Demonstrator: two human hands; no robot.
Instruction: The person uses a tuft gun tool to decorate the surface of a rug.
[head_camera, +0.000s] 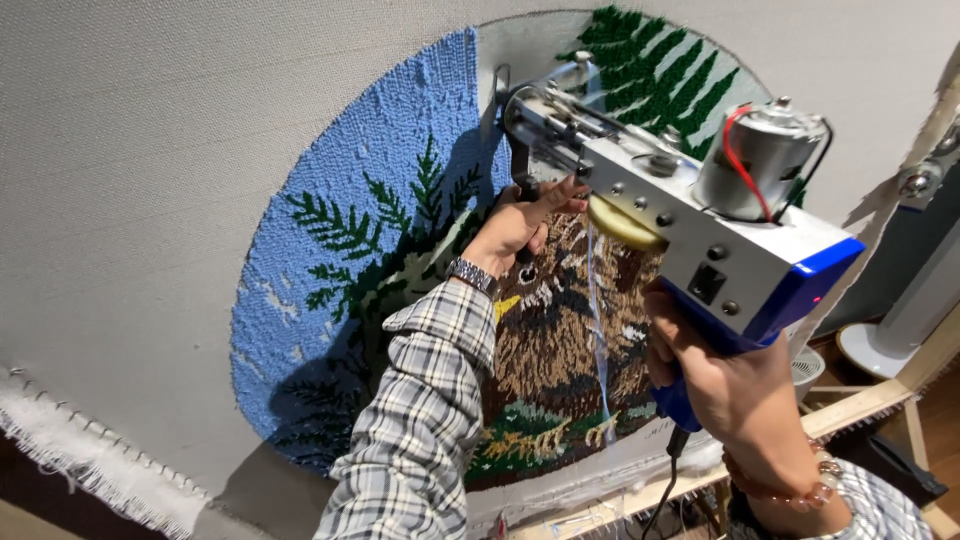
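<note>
Stretched cloth (150, 150): both hands (closed) grip tufting gun (690, 220).

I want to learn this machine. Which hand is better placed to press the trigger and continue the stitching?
The right hand, probably. It grips the blue pistol handle of the metal tufting gun. The left hand only holds the black front grip near the grey cloth.

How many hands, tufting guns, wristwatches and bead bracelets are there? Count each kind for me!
Hands: 2, the left hand on the gun's black front handle and the right hand around its blue grip
Tufting gun: 1
Wristwatch: 1, on the left wrist
Bead bracelet: 1, on the right wrist
Total: 5
</note>
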